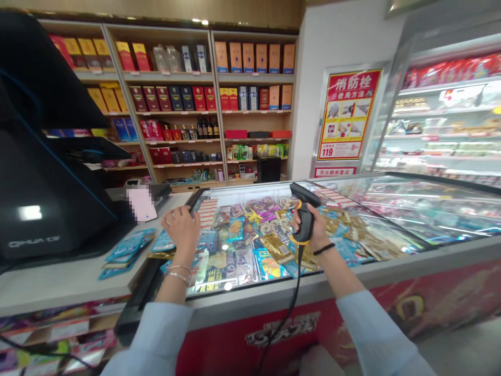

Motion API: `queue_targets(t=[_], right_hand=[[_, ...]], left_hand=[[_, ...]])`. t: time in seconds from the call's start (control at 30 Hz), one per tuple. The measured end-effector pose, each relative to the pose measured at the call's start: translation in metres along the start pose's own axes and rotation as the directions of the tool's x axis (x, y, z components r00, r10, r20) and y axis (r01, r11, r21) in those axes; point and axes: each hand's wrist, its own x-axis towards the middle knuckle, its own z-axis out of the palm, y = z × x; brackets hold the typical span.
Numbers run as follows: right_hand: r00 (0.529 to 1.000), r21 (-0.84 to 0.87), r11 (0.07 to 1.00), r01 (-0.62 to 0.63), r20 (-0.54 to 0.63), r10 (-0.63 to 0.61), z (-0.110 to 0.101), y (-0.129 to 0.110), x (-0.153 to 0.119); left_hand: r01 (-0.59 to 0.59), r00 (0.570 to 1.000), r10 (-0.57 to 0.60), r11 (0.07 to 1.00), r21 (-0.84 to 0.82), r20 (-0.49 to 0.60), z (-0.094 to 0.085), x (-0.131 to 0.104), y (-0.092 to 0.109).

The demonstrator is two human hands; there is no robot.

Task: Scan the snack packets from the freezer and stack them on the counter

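Right grip point(318, 226) — black, yellow-trimmed scanner point(305, 221)

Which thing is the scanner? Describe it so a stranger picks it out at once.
Find the long glass-topped freezer stocked with packets. Seen against it, the right hand, with a black band on its wrist, grips the scanner. It is the black tool with yellow trim and a dangling cable, unlike the flat, shiny packets behind it.
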Motion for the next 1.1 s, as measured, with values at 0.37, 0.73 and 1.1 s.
queue_targets(t=[0.37, 0.73, 1.1], right_hand=[[0.975, -0.066, 0.993, 0.097, -0.194, -0.108, -0.07, -0.024, -0.025], [0.966, -0.034, 0.993, 0.114, -0.228, -0.119, -0.095, -0.007, -0.033], [0.97, -0.027, 0.997, 0.076, -0.228, -0.08, -0.094, -0.007, -0.035]], left_hand=[[-0.308, 0.86, 0.423, 0.877, -0.369, 0.287, 0.003, -0.06, 0.176], [-0.307, 0.732, 0.544, 0.801, -0.514, 0.41, 0.036, -0.092, 0.269], [-0.138, 0.711, 0.55, 0.719, -0.681, 0.438, 0.059, -0.11, 0.281]])
